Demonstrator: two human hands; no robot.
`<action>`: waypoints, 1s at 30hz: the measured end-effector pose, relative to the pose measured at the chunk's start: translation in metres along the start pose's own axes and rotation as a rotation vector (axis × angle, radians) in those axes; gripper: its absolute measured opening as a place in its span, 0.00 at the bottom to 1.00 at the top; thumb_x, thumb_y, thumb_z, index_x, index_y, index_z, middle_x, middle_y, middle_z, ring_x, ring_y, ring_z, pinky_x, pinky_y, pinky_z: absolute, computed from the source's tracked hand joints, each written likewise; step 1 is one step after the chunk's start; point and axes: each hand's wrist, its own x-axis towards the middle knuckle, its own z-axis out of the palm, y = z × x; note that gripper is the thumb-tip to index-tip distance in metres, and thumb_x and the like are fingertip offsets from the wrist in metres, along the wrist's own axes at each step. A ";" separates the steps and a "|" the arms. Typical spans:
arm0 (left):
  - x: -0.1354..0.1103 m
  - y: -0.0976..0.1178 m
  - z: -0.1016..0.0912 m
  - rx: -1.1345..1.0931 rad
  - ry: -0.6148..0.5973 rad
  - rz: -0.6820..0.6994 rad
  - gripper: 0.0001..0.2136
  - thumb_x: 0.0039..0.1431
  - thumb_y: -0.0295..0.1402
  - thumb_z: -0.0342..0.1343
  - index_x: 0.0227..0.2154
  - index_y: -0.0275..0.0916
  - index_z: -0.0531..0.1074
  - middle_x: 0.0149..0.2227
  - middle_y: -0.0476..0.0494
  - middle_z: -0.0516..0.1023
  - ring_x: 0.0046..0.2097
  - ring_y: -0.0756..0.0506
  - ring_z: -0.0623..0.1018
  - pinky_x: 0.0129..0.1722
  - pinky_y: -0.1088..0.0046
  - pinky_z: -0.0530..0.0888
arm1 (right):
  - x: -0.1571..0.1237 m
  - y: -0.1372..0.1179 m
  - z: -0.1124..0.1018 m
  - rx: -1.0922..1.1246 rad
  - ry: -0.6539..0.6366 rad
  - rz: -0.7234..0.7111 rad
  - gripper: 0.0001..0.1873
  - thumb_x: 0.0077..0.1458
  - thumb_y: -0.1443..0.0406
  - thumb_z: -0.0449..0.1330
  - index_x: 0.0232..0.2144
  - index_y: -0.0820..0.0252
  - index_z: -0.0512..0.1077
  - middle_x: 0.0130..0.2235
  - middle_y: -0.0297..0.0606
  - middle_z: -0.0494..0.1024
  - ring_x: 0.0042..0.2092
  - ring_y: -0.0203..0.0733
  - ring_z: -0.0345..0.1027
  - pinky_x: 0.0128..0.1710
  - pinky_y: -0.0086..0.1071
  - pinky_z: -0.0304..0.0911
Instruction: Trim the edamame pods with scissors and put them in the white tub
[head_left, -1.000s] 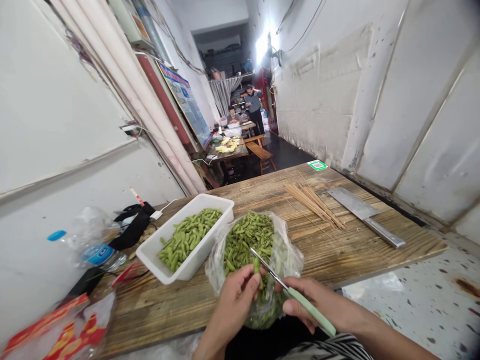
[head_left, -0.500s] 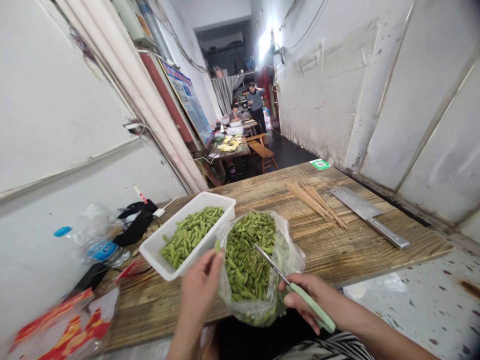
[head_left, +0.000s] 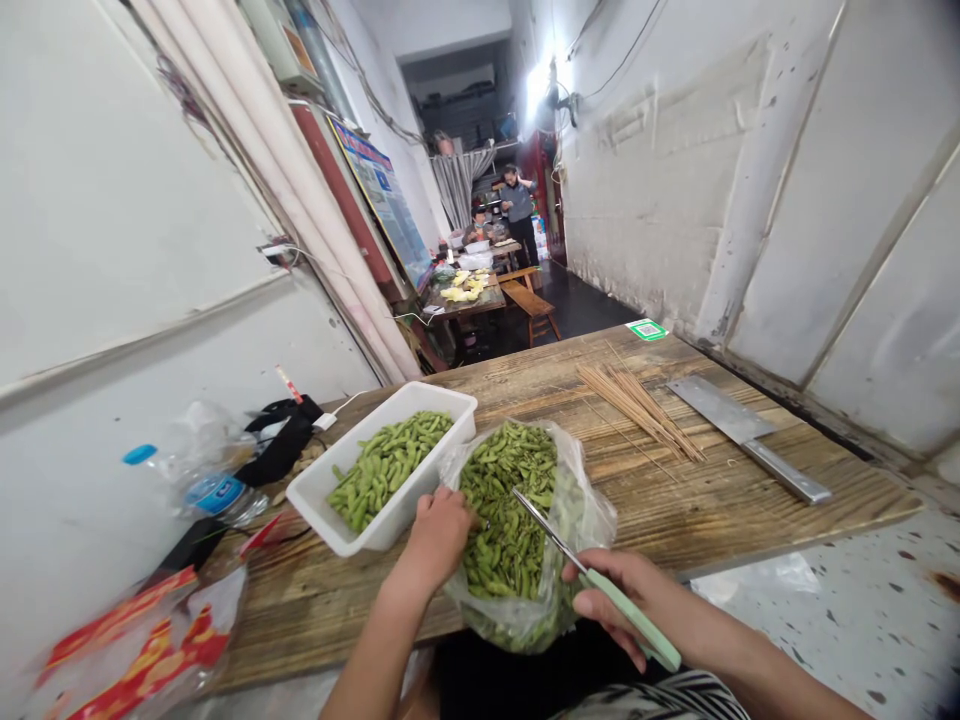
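A clear plastic bag (head_left: 585,515) full of green edamame pods (head_left: 510,500) lies open at the near edge of the wooden table (head_left: 675,500). My left hand (head_left: 439,535) reaches into the bag's left side, fingers curled down among the pods; what they grip is hidden. My right hand (head_left: 622,595) is closed round the pale green handles of scissors (head_left: 577,560), whose blades point up-left over the pods. A white rectangular tub (head_left: 450,405) holding more pods stands just left of the bag.
A cleaver (head_left: 742,435) and a bundle of bamboo skewers (head_left: 637,405) lie at the right. A water bottle (head_left: 195,480), black cable items (head_left: 277,440) and red packaging (head_left: 135,640) crowd the left. Two people stand at a far table (head_left: 465,295).
My left hand carried a pod toward the white tub, then came back and went into the bag's pods. The right hand with the scissors has barely moved.
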 end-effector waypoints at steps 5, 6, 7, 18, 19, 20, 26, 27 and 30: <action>0.006 -0.010 -0.001 -0.053 0.005 0.032 0.13 0.50 0.21 0.49 0.29 0.40 0.78 0.36 0.36 0.75 0.45 0.37 0.69 0.43 0.59 0.62 | 0.000 0.003 0.000 0.010 -0.005 0.006 0.24 0.51 0.48 0.59 0.39 0.61 0.65 0.16 0.21 0.59 0.14 0.26 0.52 0.12 0.18 0.51; 0.007 -0.011 -0.002 -0.078 0.013 0.040 0.12 0.50 0.21 0.50 0.28 0.40 0.77 0.35 0.37 0.75 0.45 0.37 0.70 0.43 0.61 0.62 | 0.000 0.003 0.000 0.006 -0.007 0.006 0.24 0.51 0.48 0.59 0.40 0.61 0.65 0.16 0.21 0.59 0.14 0.27 0.52 0.12 0.18 0.51; 0.007 -0.012 -0.004 -0.105 0.023 0.049 0.10 0.50 0.22 0.51 0.28 0.39 0.76 0.35 0.38 0.76 0.44 0.38 0.71 0.43 0.62 0.63 | 0.001 0.004 0.000 0.002 -0.009 0.006 0.24 0.51 0.48 0.59 0.40 0.61 0.65 0.16 0.21 0.59 0.14 0.27 0.52 0.11 0.18 0.51; -0.008 0.035 -0.007 -1.208 0.257 -0.158 0.10 0.45 0.35 0.61 0.30 0.36 0.74 0.22 0.50 0.75 0.25 0.49 0.72 0.25 0.76 0.68 | -0.006 -0.006 -0.001 -0.130 -0.021 -0.042 0.24 0.54 0.47 0.56 0.42 0.61 0.65 0.20 0.23 0.62 0.18 0.27 0.57 0.15 0.17 0.54; -0.010 0.039 -0.007 -1.242 0.258 -0.179 0.09 0.44 0.35 0.62 0.28 0.36 0.74 0.20 0.50 0.74 0.23 0.50 0.72 0.23 0.77 0.67 | -0.006 -0.006 0.000 -0.141 -0.020 -0.043 0.24 0.54 0.47 0.56 0.42 0.61 0.65 0.20 0.23 0.61 0.18 0.27 0.57 0.15 0.17 0.54; -0.012 0.042 -0.008 -1.269 0.260 -0.195 0.09 0.43 0.35 0.63 0.27 0.36 0.74 0.19 0.51 0.73 0.23 0.51 0.71 0.22 0.78 0.65 | -0.006 -0.006 0.000 -0.149 -0.020 -0.046 0.24 0.54 0.47 0.57 0.42 0.61 0.65 0.20 0.23 0.61 0.18 0.26 0.57 0.15 0.17 0.54; -0.017 0.049 -0.012 -1.316 0.262 -0.220 0.09 0.41 0.35 0.64 0.25 0.35 0.76 0.17 0.52 0.71 0.21 0.52 0.68 0.21 0.79 0.65 | -0.006 -0.010 0.000 -0.150 -0.035 -0.048 0.21 0.55 0.49 0.57 0.39 0.61 0.65 0.21 0.24 0.61 0.17 0.26 0.56 0.14 0.17 0.52; -0.017 0.049 -0.013 -1.308 0.270 -0.218 0.09 0.41 0.35 0.64 0.25 0.35 0.76 0.18 0.51 0.72 0.21 0.52 0.68 0.21 0.79 0.65 | -0.006 -0.011 0.000 -0.153 -0.029 -0.047 0.21 0.54 0.49 0.58 0.37 0.61 0.65 0.21 0.24 0.61 0.17 0.25 0.55 0.13 0.17 0.51; -0.018 0.051 -0.012 -1.326 0.290 -0.219 0.09 0.40 0.35 0.65 0.25 0.35 0.76 0.20 0.51 0.72 0.23 0.53 0.68 0.22 0.80 0.64 | -0.004 -0.010 0.000 -0.136 0.004 -0.030 0.20 0.53 0.51 0.61 0.35 0.62 0.66 0.19 0.23 0.60 0.16 0.25 0.54 0.11 0.16 0.47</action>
